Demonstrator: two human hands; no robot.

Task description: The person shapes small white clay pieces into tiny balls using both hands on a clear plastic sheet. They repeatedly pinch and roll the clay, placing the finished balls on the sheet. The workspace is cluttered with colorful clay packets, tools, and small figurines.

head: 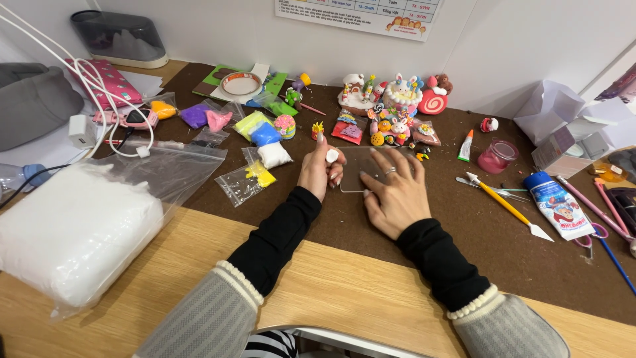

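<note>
At centre frame, I see my left hand (320, 170) pinching a small white clay ball (332, 156) between fingertips, just beside a clear plastic sheet (358, 166) on the brown mat (503, 252); my right hand (395, 196) lies spread, pressing that sheet.

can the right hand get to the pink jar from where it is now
Probably yes. The right hand rests on the clear plate, and the pink jar stands farther to its right on the brown mat. Only a small white tube stands between them, easy to pass over.
</note>
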